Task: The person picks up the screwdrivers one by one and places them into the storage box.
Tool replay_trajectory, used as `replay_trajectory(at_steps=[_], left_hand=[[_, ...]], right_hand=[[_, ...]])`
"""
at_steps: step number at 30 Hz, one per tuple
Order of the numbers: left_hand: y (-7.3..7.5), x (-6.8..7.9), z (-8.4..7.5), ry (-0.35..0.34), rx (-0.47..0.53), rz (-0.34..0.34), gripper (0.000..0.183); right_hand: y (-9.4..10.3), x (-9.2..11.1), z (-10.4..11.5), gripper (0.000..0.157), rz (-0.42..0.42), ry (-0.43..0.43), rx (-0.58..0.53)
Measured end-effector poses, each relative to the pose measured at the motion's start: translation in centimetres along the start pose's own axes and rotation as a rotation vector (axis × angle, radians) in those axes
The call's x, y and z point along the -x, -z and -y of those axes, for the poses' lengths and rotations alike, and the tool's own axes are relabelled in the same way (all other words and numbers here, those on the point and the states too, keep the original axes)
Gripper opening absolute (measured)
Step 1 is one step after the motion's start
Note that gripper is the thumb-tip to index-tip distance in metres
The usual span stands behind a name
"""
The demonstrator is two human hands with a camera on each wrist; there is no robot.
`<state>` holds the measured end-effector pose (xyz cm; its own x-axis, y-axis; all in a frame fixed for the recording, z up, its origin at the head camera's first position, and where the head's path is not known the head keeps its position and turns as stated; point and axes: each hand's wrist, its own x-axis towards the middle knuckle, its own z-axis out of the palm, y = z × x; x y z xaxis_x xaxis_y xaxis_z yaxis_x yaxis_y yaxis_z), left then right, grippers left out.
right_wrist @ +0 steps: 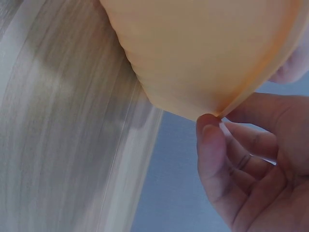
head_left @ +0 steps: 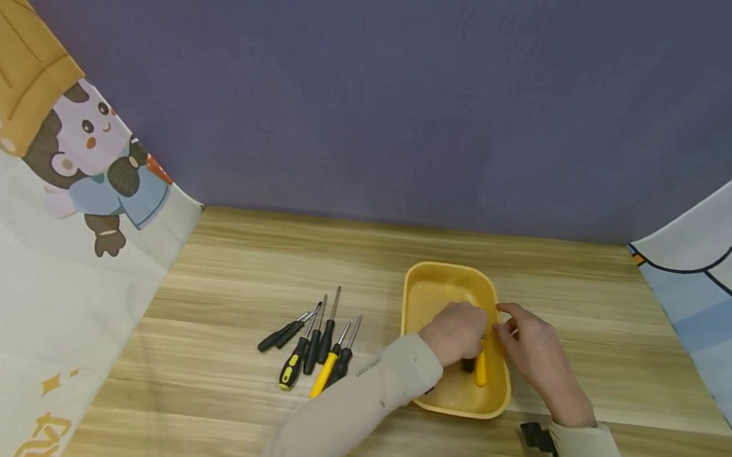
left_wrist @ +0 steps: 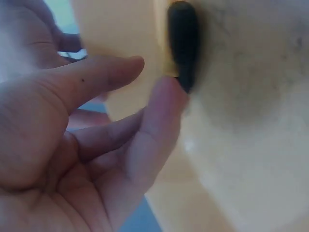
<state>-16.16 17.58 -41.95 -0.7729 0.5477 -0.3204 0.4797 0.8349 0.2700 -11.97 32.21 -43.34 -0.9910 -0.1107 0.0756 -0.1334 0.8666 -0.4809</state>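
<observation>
My left hand (head_left: 456, 332) reaches down into a yellow plastic basin (head_left: 426, 295). Inside it lie a yellow-handled screwdriver (head_left: 480, 374) and a black-handled one (head_left: 468, 366), side by side near the right wall. In the left wrist view, one fingertip meets the end of the black handle (left_wrist: 183, 41), while the thumb stands apart from it. The left hand covers the rest of both tools. At the basin's right side, my right hand (head_left: 535, 348) pinches the rim between thumb and finger, shown closely in the right wrist view.
Left of the basin, several screwdrivers lie grouped on the wooden table (head_left: 207, 413), among them a yellow-handled one (head_left: 325, 374) and a black-and-yellow one (head_left: 293, 367). A dark blue cloth (head_left: 372, 104) rises behind the table, with printed cloths (head_left: 89, 297) at both sides.
</observation>
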Motion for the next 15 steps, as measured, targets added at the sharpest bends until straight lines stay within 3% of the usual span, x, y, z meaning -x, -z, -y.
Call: replay_trajectory(at_steps=[8, 15], left_hand=[[1.6, 3.3, -0.1, -0.138, -0.112, -0.148, 0.022], [2.7, 6.4, 0.6, -0.155, -0.071, -0.233, 0.028]], right_hand=[[0.0, 0.0, 0.0, 0.034, 0.000, 0.001, -0.004], [0.0, 0.1, 0.1, 0.035, 0.001, -0.009, -0.001]])
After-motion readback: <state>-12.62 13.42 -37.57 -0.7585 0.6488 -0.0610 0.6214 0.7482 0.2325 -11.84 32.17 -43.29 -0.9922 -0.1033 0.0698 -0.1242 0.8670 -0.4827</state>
